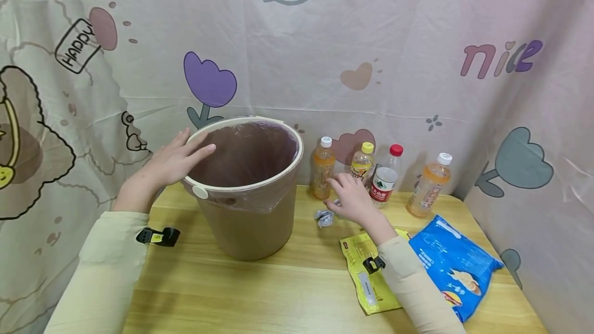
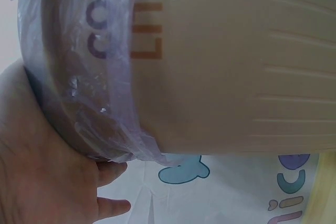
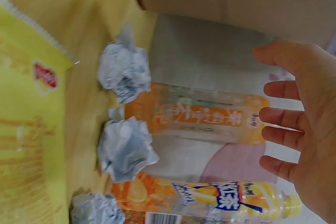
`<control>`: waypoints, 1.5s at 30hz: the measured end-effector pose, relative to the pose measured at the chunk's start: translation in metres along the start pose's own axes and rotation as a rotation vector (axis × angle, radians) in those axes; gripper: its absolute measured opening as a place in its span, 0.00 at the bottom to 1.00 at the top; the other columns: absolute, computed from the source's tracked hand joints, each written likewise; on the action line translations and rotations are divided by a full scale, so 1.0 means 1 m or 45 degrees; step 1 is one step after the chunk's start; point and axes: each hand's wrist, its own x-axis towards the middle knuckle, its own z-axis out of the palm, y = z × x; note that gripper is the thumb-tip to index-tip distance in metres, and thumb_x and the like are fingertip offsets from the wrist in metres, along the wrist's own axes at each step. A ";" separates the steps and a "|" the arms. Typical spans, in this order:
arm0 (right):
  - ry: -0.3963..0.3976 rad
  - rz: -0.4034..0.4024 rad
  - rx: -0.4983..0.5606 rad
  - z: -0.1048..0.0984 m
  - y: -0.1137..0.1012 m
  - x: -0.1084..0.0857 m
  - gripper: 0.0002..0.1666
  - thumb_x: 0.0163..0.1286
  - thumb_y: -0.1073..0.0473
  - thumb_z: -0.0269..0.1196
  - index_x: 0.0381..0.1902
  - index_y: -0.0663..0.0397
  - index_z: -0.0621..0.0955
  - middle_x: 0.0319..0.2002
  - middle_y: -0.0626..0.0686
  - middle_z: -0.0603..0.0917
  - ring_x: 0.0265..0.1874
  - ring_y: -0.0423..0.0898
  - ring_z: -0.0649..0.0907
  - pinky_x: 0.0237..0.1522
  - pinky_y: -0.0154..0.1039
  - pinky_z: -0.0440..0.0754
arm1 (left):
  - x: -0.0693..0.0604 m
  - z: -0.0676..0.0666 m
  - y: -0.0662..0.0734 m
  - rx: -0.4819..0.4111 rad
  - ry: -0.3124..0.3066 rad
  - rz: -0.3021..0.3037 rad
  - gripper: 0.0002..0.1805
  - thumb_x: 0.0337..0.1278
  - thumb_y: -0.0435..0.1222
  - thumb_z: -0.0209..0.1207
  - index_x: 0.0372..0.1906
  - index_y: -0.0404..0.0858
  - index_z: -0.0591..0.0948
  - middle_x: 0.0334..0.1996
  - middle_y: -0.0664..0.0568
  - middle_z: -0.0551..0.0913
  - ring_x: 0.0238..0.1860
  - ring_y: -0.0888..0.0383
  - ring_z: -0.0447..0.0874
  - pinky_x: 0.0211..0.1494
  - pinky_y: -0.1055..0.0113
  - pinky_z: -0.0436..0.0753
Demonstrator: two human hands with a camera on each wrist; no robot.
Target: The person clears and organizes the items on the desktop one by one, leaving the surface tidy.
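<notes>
My left hand (image 1: 171,161) rests on the left rim of a brown trash bin (image 1: 250,226) lined with a thin clear bag; the thumb lies over the rim. In the left wrist view, two straight fingers (image 2: 111,208) show past the bin's edge. My right hand (image 1: 353,200) hovers with spread fingers above crumpled paper balls (image 1: 324,218), touching nothing I can make out. Just behind it stand an orange drink bottle (image 1: 323,169) with a white cap and a yellow-capped bottle (image 1: 362,161). The right wrist view shows three paper balls (image 3: 126,148) beside the bottles.
A red-capped water bottle (image 1: 386,177) and another white-capped orange bottle (image 1: 429,187) stand farther right. A yellow snack packet (image 1: 366,272) and a blue chip bag (image 1: 457,264) lie on the wooden table (image 1: 260,298). Printed cloth (image 1: 297,55) hangs behind.
</notes>
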 end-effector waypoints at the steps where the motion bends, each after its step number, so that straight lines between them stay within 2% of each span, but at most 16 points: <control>1: -0.018 -0.004 -0.006 0.002 0.000 -0.001 0.35 0.59 0.44 0.67 0.61 0.54 0.76 0.55 0.56 0.77 0.57 0.55 0.76 0.56 0.55 0.75 | 0.000 0.000 0.000 0.000 0.001 0.000 0.43 0.67 0.68 0.30 0.79 0.50 0.43 0.77 0.33 0.30 0.76 0.30 0.30 0.68 0.25 0.38; 9: -0.192 -0.049 -0.027 0.019 0.003 -0.003 0.39 0.58 0.39 0.67 0.62 0.55 0.75 0.54 0.55 0.76 0.58 0.54 0.74 0.54 0.52 0.74 | 0.000 0.000 0.000 0.001 0.004 0.005 0.43 0.67 0.68 0.30 0.79 0.49 0.43 0.77 0.33 0.30 0.76 0.30 0.30 0.69 0.25 0.38; 13: -0.294 -0.032 -0.006 0.027 0.004 -0.004 0.41 0.55 0.38 0.68 0.62 0.55 0.75 0.54 0.56 0.75 0.58 0.55 0.73 0.55 0.53 0.73 | -0.001 0.000 0.000 0.000 0.009 0.008 0.43 0.67 0.68 0.30 0.79 0.49 0.43 0.77 0.33 0.30 0.76 0.30 0.30 0.69 0.25 0.39; 20: -0.440 0.018 0.013 0.042 0.006 -0.009 0.41 0.54 0.39 0.69 0.62 0.51 0.75 0.57 0.55 0.74 0.60 0.54 0.71 0.63 0.55 0.69 | -0.001 0.001 0.002 -0.010 0.012 0.011 0.44 0.67 0.67 0.30 0.79 0.47 0.45 0.77 0.33 0.31 0.76 0.30 0.30 0.70 0.26 0.38; 24: -0.479 0.027 0.047 0.046 0.005 -0.011 0.39 0.53 0.39 0.70 0.60 0.50 0.76 0.57 0.55 0.74 0.60 0.53 0.71 0.64 0.56 0.69 | -0.001 0.001 0.002 -0.012 0.007 0.012 0.43 0.68 0.67 0.30 0.79 0.47 0.44 0.77 0.33 0.31 0.76 0.30 0.30 0.70 0.26 0.38; 30: -0.497 0.014 0.009 0.051 0.005 -0.011 0.38 0.53 0.40 0.69 0.59 0.49 0.76 0.59 0.54 0.74 0.60 0.52 0.71 0.63 0.53 0.70 | 0.000 0.000 0.000 -0.020 0.006 0.011 0.43 0.68 0.67 0.30 0.79 0.49 0.43 0.77 0.33 0.30 0.76 0.30 0.30 0.69 0.25 0.37; 38: -0.506 -0.028 -0.039 0.055 0.001 -0.008 0.31 0.50 0.46 0.69 0.53 0.50 0.79 0.51 0.52 0.75 0.53 0.50 0.71 0.56 0.49 0.70 | -0.001 0.001 -0.002 -0.028 0.011 0.009 0.43 0.68 0.67 0.29 0.79 0.49 0.43 0.77 0.34 0.29 0.77 0.31 0.29 0.70 0.26 0.37; 45: -0.525 -0.014 -0.060 0.055 -0.003 -0.007 0.29 0.47 0.48 0.71 0.48 0.51 0.80 0.49 0.53 0.75 0.51 0.50 0.71 0.55 0.50 0.71 | -0.001 0.002 -0.001 -0.022 0.021 0.012 0.43 0.67 0.67 0.29 0.79 0.49 0.43 0.77 0.34 0.31 0.77 0.32 0.29 0.71 0.27 0.38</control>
